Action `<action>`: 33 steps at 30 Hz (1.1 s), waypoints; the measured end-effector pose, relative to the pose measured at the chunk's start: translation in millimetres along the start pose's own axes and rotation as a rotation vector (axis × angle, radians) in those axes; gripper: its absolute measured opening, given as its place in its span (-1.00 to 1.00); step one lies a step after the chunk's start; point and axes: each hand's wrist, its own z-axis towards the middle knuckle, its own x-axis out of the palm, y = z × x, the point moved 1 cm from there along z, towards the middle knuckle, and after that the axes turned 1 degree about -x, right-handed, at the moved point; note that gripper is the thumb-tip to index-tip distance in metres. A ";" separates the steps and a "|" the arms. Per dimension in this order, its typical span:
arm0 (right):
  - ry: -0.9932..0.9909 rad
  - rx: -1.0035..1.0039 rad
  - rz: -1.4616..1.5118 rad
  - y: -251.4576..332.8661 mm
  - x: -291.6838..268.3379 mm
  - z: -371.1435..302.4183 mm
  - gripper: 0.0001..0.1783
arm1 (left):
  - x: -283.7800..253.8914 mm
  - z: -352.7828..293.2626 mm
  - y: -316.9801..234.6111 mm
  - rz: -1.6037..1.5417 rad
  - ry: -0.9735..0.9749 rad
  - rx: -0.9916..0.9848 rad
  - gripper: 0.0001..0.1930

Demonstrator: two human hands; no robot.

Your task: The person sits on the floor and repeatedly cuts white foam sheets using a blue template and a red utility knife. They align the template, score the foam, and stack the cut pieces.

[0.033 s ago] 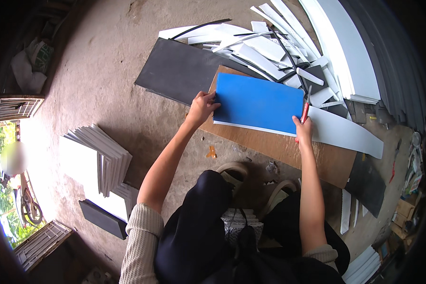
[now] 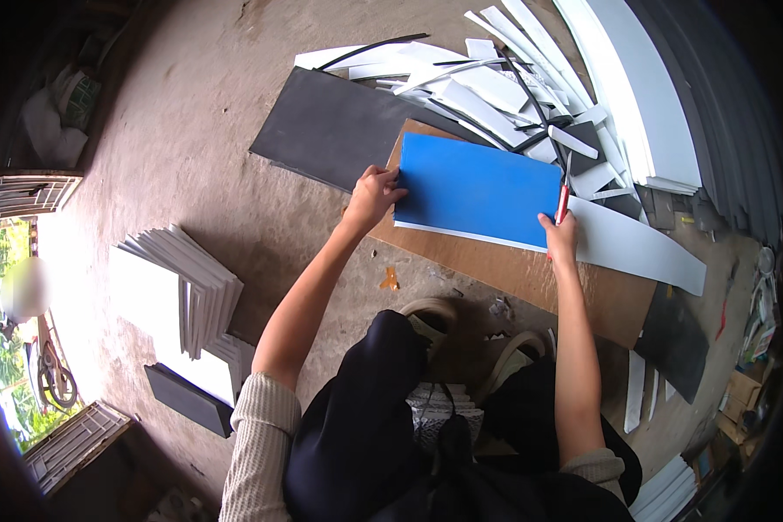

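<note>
Basically, head view: two hands, one blue sheet (image 2: 480,187), one red-handled cutter (image 2: 563,205). Left hand (image 2: 376,198): fingers curled, touching the sheet's left edge; can't tell if they pinch it or just press. Right hand (image 2: 559,233): fingers closed around the cutter, blade pointing away from the person, thumb at the sheet's lower right corner. Blue sheet lies between both sets of fingers, white edge showing along its near side. One brown board (image 2: 513,271) under it, running nearer than the right fingers. One long white piece (image 2: 644,246) just right of the right fingers. One large dark sheet (image 2: 339,122) beyond the left fingers. Scrap pile (image 2: 470,87), white and black strips, past both hands' fingertips; too tangled to count. One stack of big white sheets (image 2: 648,96) far off, beyond the right fingers. Well left of and nearer than the left fingers: one white stack (image 2: 210,287), sheet count unclear, plus one black slab (image 2: 187,400). One orange scrap (image 2: 390,279) on floor, nearer than the left fingers. Two shoes (image 2: 431,318), nearer still.
</note>
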 end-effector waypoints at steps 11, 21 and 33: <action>0.038 0.034 0.095 -3.3 -4.0 -5.6 -0.69 | -3.0 -13.4 -9.7 0.051 -0.026 -0.028 -0.61; 0.037 0.009 0.079 -2.3 -4.8 -6.2 -0.67 | -0.8 -16.1 -7.6 0.025 -0.040 -0.048 -0.63; 0.236 -0.015 0.224 -42.0 -17.6 23.7 -0.61 | 9.3 -13.3 -7.8 0.061 -0.077 -0.083 -0.62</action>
